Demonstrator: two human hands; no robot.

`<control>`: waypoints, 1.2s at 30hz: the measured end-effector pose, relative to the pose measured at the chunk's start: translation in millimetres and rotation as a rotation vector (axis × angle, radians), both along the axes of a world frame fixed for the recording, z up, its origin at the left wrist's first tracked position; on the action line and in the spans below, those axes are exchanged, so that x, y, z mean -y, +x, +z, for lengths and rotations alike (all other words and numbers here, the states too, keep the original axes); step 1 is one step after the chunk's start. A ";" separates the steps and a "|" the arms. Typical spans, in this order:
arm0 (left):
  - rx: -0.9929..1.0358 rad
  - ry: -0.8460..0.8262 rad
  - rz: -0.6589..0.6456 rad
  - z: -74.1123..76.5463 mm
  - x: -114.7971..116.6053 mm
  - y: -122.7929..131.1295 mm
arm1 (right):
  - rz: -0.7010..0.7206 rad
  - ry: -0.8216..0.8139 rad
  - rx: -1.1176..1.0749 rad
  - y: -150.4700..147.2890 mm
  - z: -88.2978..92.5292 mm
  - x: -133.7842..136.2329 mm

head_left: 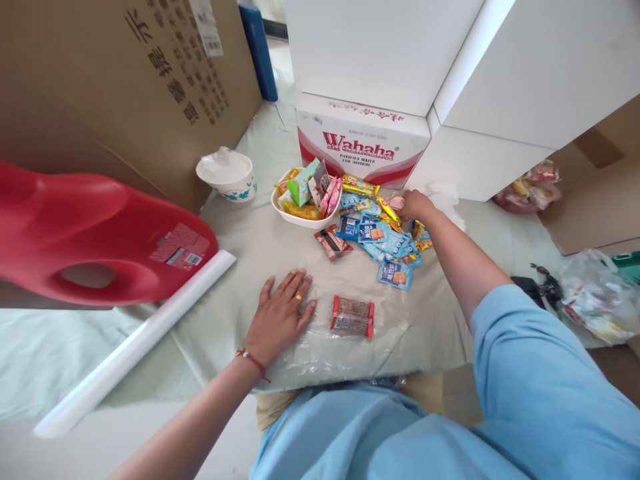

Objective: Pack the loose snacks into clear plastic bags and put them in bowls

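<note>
My left hand [280,317] lies flat with fingers spread on the pale cloth [235,267], just left of two brown snack bars with red ends [353,316]. My right hand [414,205] reaches across to the far side of a pile of small snack packets [387,241], fingers closed on a pink packet [397,201]. A white bowl [300,217] filled with assorted packets stands left of that hand. One dark red packet [333,242] lies alone between the bowl and the bars.
A paper cup with tissue [227,175] stands at the left. A red plastic stool [95,233] and a white roll [135,343] lie at the left. A Wahaha water carton [363,140] and white boxes stand behind. Plastic bags [595,293] lie right.
</note>
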State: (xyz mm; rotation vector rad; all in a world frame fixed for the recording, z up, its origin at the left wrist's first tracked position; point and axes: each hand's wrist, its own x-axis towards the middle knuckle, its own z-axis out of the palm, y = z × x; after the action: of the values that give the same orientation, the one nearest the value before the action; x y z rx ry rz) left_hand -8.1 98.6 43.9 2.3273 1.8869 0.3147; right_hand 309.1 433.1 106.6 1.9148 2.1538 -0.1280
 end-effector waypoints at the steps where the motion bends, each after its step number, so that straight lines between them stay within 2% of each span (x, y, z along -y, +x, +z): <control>1: 0.005 0.001 0.000 0.2 -0.2 0.0 | -0.017 0.063 -0.032 1.1 3.2 4.6; 5: 0.020 -0.002 0.002 0.8 -0.8 0.5 | -0.091 0.309 -0.194 9.6 27.0 30.1; 8: 0.038 -0.007 0.013 2.6 -0.4 2.2 | -0.051 0.409 -0.502 12.5 47.0 65.5; 10: 0.049 -0.017 0.018 4.4 -0.1 3.8 | 0.051 0.279 -0.757 8.9 54.2 98.8; 13: 0.052 -0.035 0.021 5.9 0.0 5.3 | 0.239 -0.135 -0.952 -4.3 52.7 155.6; 15: 0.054 -0.040 0.022 5.8 0.0 5.4 | 0.341 -0.321 -0.937 -16.5 45.0 191.0; 17: 0.064 -0.038 0.022 5.2 0.4 5.2 | 0.407 -0.398 -0.852 -29.8 34.9 220.4; 19: 0.074 -0.034 0.022 4.7 0.9 5.0 | 0.432 -0.387 -0.715 -42.6 25.3 243.2; 22: 0.073 -0.031 0.024 4.9 1.7 5.0 | 0.424 -0.283 -0.481 -58.3 17.2 268.1; 25: 0.058 -0.035 0.023 6.0 1.8 5.2 | 0.437 -0.256 -0.320 -68.3 16.0 285.2; 28: 0.054 -0.037 0.027 7.1 2.1 5.9 | 0.376 -0.261 -0.246 -73.6 16.2 296.2; 31: 0.048 -0.035 0.043 7.6 3.0 8.5 | 0.323 -0.268 -0.258 -75.0 13.7 303.6; 36: 0.036 -0.034 0.051 7.8 4.8 12.9 | 0.397 -0.214 -0.326 -75.5 7.5 312.1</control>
State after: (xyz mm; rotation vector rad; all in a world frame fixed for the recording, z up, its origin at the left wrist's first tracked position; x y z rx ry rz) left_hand 4.8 93.8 51.7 2.2395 1.9221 0.3260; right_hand 233.6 121.0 114.2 1.3966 2.5594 -0.6012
